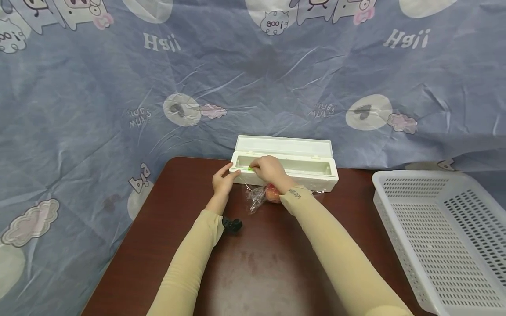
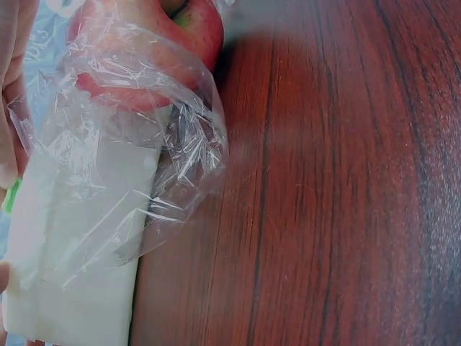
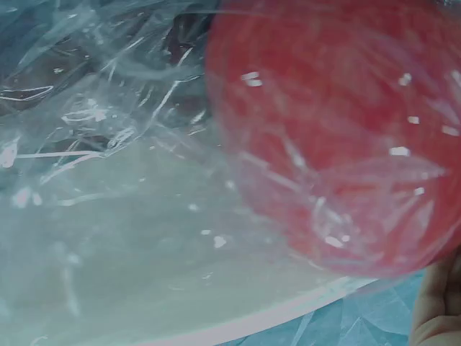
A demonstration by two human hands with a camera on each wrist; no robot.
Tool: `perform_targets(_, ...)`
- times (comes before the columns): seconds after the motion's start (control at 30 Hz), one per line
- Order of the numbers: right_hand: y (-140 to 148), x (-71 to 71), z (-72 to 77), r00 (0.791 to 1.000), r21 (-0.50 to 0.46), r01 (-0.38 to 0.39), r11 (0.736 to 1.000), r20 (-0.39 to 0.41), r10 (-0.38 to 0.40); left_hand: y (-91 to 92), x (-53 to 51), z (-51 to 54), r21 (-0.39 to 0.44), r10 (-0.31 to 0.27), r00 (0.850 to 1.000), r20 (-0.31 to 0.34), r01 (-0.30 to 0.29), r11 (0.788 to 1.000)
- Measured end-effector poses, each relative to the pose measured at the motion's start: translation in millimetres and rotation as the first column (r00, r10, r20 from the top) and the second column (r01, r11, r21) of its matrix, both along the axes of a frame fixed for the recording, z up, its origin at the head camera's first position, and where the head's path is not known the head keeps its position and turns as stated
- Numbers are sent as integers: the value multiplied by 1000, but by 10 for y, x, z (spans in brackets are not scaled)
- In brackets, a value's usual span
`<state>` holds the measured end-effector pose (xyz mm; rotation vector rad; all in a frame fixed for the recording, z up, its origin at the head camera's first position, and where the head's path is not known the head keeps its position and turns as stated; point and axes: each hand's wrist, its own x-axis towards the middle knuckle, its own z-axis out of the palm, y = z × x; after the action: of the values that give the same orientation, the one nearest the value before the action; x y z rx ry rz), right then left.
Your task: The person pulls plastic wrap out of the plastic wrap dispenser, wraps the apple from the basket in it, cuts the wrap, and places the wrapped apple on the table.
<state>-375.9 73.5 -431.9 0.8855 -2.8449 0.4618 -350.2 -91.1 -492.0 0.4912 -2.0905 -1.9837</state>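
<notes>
A long white cling film dispenser (image 1: 290, 180) stands at the back of the table with its lid tipped back. My left hand (image 1: 222, 181) holds its left end, thumb at the front rim. My right hand (image 1: 270, 169) pinches a small green slide cutter (image 1: 251, 169) on the front rim, towards the left end. A red apple (image 1: 272, 193) sits just in front of the dispenser, below the right wrist. Clear cling film (image 2: 180, 158) drapes over the apple and the dispenser's front, crumpled beside it. In the right wrist view the film-covered apple (image 3: 338, 137) fills the upper right.
A white perforated plastic basket (image 1: 442, 245) stands at the right of the dark brown table (image 1: 257, 272). A patterned blue-grey cloth (image 1: 253, 87) hangs behind the dispenser and down the left side. A black strap device (image 1: 232, 224) is at the left wrist.
</notes>
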Motion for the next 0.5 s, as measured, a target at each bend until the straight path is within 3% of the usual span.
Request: perform_targets(0.5,445,28,81,998,21,-40,999,50,39,-12,-7,-21,-18,-8,1000,9,8,1000)
